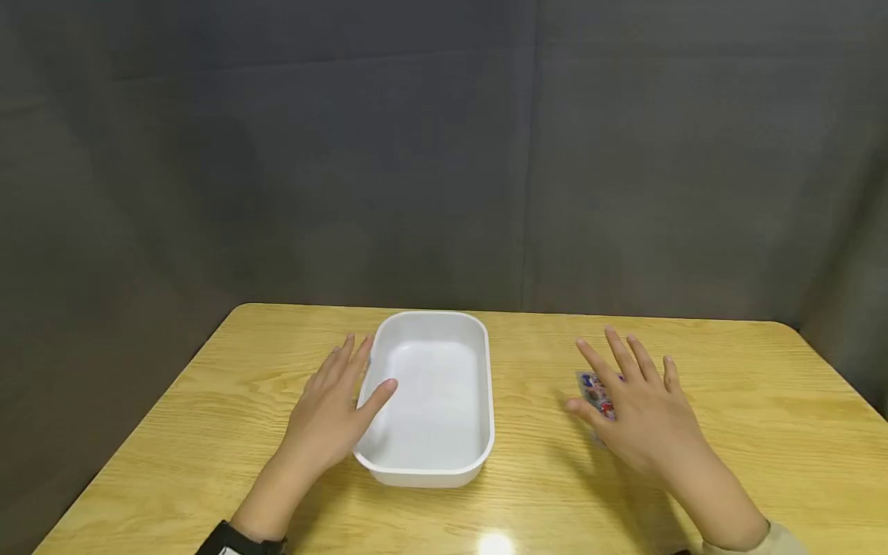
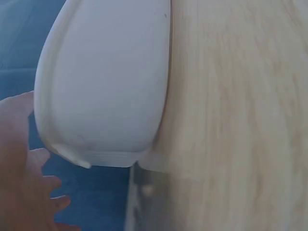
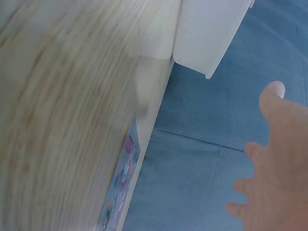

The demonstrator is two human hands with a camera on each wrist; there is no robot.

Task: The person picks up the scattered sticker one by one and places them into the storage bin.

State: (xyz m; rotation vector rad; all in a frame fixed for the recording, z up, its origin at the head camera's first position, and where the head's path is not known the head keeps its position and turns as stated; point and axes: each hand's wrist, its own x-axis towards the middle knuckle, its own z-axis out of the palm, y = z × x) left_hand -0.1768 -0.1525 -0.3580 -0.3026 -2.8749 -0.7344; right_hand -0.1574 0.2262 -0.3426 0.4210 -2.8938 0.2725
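A white rectangular tub (image 1: 433,393) with rounded corners stands on the table, nothing inside it. My left hand (image 1: 329,420) is spread at the tub's left side, its thumb reaching over the rim in the head view. In the left wrist view the same tub (image 2: 106,86) fills the upper left, the hand (image 2: 21,168) beside its wall. To the right, my right hand (image 1: 648,412) hovers with fingers spread above a flat, colourful printed packet (image 1: 597,393), which it partly covers. The right wrist view has that packet (image 3: 120,187) flat on the table, apart from the hand (image 3: 281,163).
The wood-grain table (image 1: 534,462) has rounded far corners. A dark grey cloth (image 1: 444,154) hangs behind it and along both sides. A black band (image 1: 239,539) circles the left wrist, and a light sleeve (image 1: 756,543) covers the right forearm.
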